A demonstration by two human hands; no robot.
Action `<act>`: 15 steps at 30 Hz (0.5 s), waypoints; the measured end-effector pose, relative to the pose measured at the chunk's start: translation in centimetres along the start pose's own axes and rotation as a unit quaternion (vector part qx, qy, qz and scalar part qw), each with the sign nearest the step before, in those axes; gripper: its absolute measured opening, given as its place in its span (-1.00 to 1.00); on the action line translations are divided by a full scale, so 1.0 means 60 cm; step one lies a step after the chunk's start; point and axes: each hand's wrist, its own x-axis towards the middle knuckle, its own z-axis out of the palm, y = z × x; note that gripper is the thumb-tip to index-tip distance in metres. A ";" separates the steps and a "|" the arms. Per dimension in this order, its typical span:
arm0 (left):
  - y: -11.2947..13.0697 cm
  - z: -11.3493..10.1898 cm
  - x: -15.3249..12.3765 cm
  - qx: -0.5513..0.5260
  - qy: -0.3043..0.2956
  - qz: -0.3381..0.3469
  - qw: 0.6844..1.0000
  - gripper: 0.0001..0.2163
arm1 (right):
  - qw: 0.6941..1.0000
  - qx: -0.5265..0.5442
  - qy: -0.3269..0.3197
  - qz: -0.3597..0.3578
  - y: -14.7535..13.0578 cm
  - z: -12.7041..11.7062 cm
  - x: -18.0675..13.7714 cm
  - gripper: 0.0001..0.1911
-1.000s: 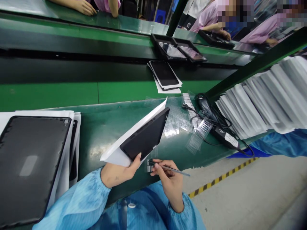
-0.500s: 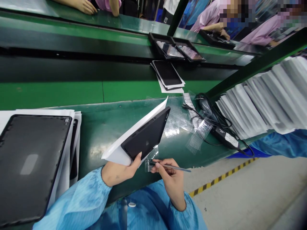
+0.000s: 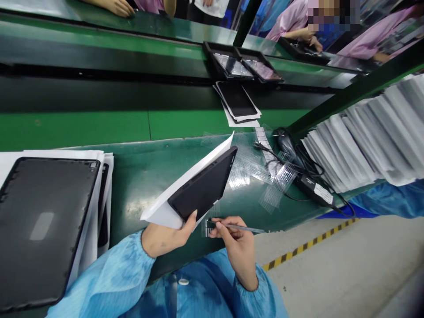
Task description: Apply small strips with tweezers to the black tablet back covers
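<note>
My left hand (image 3: 167, 236) grips the lower corner of a black tablet shell (image 3: 203, 185) backed by a white sheet (image 3: 185, 183), holding both tilted above the green bench. My right hand (image 3: 232, 243) pinches thin metal tweezers (image 3: 240, 228), whose tips rest on a clear sticker strip (image 3: 208, 225) at the bench's near edge, just under the shell.
A stack of black shells on white sheets (image 3: 43, 221) lies at the left. Clear sticker sheets (image 3: 274, 185), a black cabled device (image 3: 308, 183) and rows of white sheets (image 3: 364, 141) are at the right. Another shell (image 3: 236, 99) and black trays (image 3: 241, 66) sit on the conveyor. Other people's hands show beyond.
The shell on the conveyor has drifted slightly to the right. My hands and the held shell have scarcely moved; the tweezers stay at the strip.
</note>
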 end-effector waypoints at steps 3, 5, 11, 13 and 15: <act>-0.001 0.001 -0.002 -0.001 0.003 -0.001 1.000 -0.72 | 0.998 -0.027 -0.017 -0.053 0.005 -0.005 -0.006 -0.95; -0.001 0.001 -0.001 -0.007 0.001 -0.005 1.000 -0.72 | 0.988 -0.080 -0.045 -0.125 0.008 -0.011 -0.012 -0.91; 0.003 -0.004 0.015 0.013 0.004 -0.004 1.000 -0.75 | 0.986 0.008 -0.035 -0.161 0.009 -0.019 -0.024 -0.85; 0.008 -0.001 0.016 -0.006 0.020 -0.040 0.999 -0.79 | 0.991 0.044 0.015 -0.126 0.009 -0.015 -0.026 -0.90; 0.015 0.004 0.015 -0.031 0.038 -0.107 0.993 -0.81 | 0.991 0.057 0.054 -0.105 0.010 -0.010 -0.029 -0.93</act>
